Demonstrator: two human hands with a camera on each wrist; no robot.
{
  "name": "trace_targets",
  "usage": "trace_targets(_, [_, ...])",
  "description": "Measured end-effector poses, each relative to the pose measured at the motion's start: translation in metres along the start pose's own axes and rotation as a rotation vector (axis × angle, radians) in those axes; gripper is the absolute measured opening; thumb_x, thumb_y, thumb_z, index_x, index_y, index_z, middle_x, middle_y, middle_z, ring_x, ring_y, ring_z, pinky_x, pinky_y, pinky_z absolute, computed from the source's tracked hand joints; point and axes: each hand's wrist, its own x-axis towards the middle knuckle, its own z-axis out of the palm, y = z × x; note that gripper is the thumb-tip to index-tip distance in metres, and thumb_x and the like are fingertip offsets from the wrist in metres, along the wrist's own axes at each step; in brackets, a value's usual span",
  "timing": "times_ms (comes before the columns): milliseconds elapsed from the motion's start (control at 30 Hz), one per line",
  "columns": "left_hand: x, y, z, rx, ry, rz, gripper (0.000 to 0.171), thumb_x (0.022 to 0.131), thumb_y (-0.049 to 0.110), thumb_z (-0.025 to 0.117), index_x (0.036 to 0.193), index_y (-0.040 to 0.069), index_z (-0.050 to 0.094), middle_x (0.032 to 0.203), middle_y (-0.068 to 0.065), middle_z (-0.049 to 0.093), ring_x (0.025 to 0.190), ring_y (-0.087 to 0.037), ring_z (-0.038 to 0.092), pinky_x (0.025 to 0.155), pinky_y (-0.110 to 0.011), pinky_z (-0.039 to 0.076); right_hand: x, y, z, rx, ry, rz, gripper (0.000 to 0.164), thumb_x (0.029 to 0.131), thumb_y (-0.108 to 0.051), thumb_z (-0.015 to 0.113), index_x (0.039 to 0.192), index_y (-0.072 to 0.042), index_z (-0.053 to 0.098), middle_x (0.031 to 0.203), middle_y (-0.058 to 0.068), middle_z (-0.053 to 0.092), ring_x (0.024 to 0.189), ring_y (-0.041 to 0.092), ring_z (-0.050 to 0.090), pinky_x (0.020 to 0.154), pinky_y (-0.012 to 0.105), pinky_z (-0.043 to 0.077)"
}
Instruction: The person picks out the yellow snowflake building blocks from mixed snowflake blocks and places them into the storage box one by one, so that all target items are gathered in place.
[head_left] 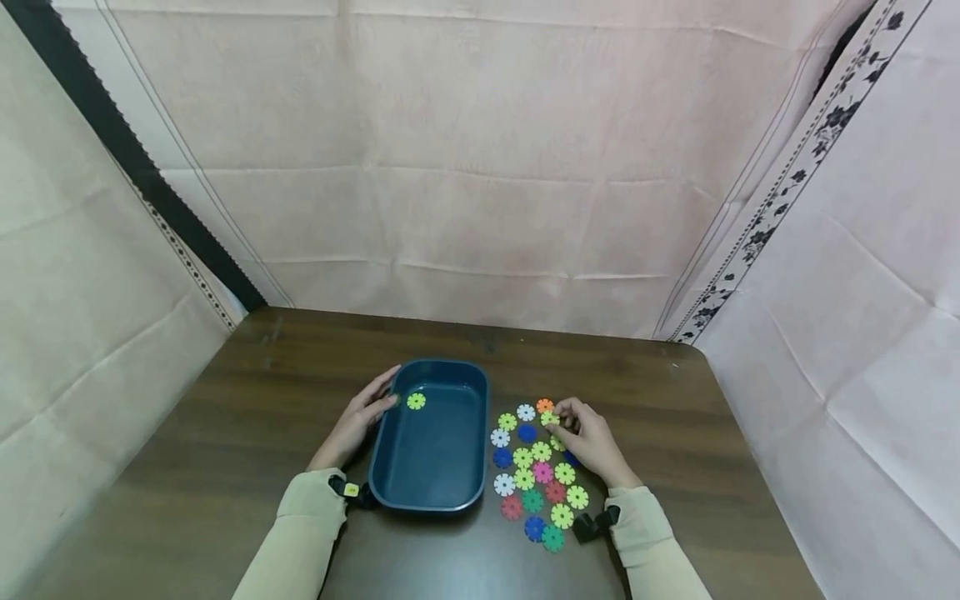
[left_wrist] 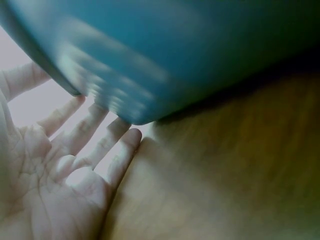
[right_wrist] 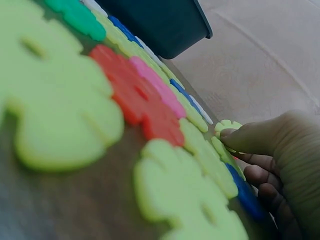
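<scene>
A dark blue rectangular tray (head_left: 429, 467) stands on the table with one yellow-green flower-shaped disc (head_left: 416, 401) inside. My left hand (head_left: 358, 422) holds the tray's far left side, thumb over the rim and fingers along the outer wall (left_wrist: 125, 55). To the right of the tray, my right hand (head_left: 592, 437) pinches a yellow-green notched disc (right_wrist: 227, 125) between thumb and fingers at the far end of a spread of plastic flower discs. These lie flat: yellow-green (head_left: 562, 516), blue (head_left: 535, 527), white (head_left: 504, 484), red (head_left: 512, 507), pink (head_left: 543, 472), green (head_left: 552, 537) and orange (head_left: 545, 405).
The brown wooden table (head_left: 262, 467) extends on both sides of the tray and discs. Pale cloth (head_left: 480, 167) hangs behind it and at both sides. Dark wrist cameras are strapped over the light sleeves (head_left: 300, 533).
</scene>
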Motion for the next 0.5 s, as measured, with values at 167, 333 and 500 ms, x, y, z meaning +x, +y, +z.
trace_targets(167, [-0.0024,0.0010,-0.0006,-0.006,0.005,-0.009,0.054,0.104,0.028,0.056,0.155,0.032,0.039,0.163,0.001,0.029,0.149,-0.027,0.025,0.115,-0.059,0.024,-0.0013,-0.0005,0.0009,0.023,0.000,0.008,0.015,0.094,-0.018,0.073,0.105,-0.016,0.063,0.087,-0.004,0.057,0.075,0.017,0.052,0.067,0.030,0.045])
trace_targets(333, [-0.0026,0.0016,0.0000,-0.010,-0.002,-0.009,0.054,0.104,0.027,0.055,0.155,0.032,0.039,0.162,0.000,0.030,0.148,-0.028,0.028,0.115,-0.058,0.026,-0.0019,-0.0014,-0.0001,0.062,0.019,0.013,0.010,0.096,-0.019,0.071,0.103,-0.017,0.065,0.086,-0.003,0.061,0.072,0.019,0.053,0.065,0.029,0.046])
trace_targets(500, [-0.0029,0.0020,0.0001,-0.020,-0.006,-0.005,0.053,0.105,0.025,0.054,0.155,0.032,0.039,0.162,-0.001,0.032,0.146,-0.029,0.032,0.114,-0.057,0.028,-0.0025,0.0000,0.0017,0.057,0.045,0.024,0.008,0.096,-0.020,0.071,0.101,-0.020,0.065,0.085,-0.005,0.063,0.072,0.016,0.054,0.066,0.029,0.046])
